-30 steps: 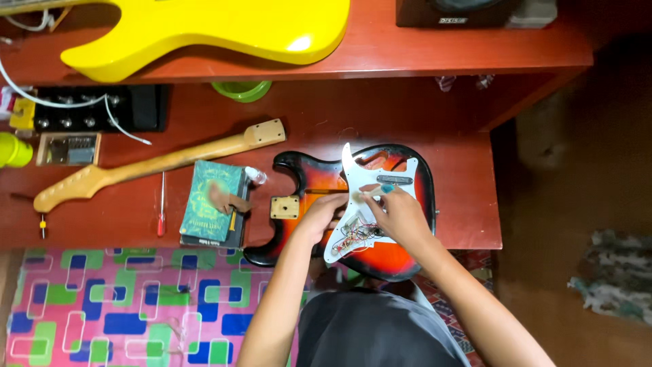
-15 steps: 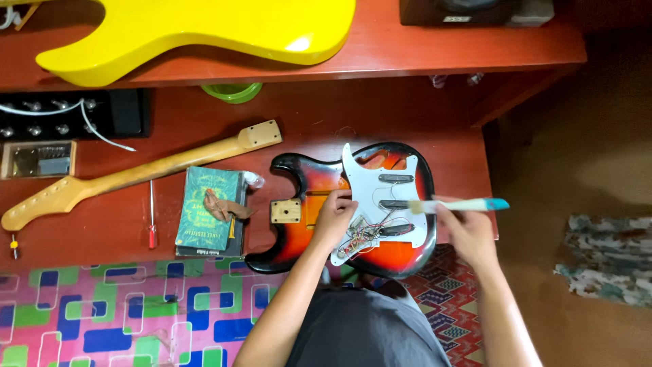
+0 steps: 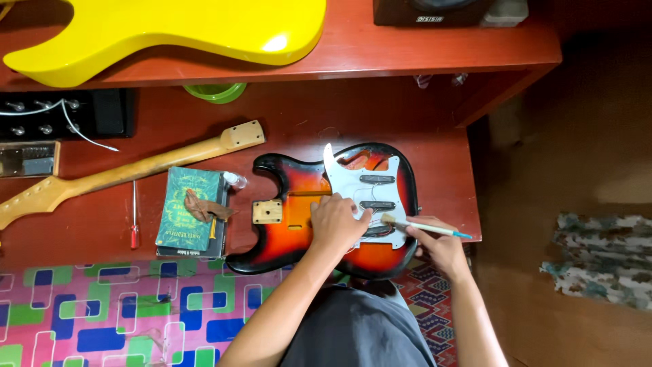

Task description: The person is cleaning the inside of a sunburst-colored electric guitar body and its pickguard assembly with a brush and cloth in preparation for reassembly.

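Observation:
A sunburst electric guitar body [image 3: 299,204] without a neck lies flat on the lower red-brown shelf [image 3: 441,163]. A white pickguard [image 3: 353,180] with black pickups sits on it. My left hand [image 3: 336,223] presses down on the pickguard's lower edge and the body. My right hand [image 3: 440,246] holds a small brush [image 3: 424,226] with a pale blue handle. Its bristles touch the pickguard's right edge, near the lower pickup.
A detached wooden guitar neck [image 3: 129,170] lies to the left, with a green book [image 3: 190,211], a red-handled screwdriver [image 3: 134,214] and a black box of parts [image 3: 61,112]. A yellow guitar body [image 3: 170,30] rests on the upper shelf. A patterned mat [image 3: 109,312] lies below.
My right hand took up the brush off to the right, then brought it back so the bristles meet the pickguard. My left hand stayed on the guitar body.

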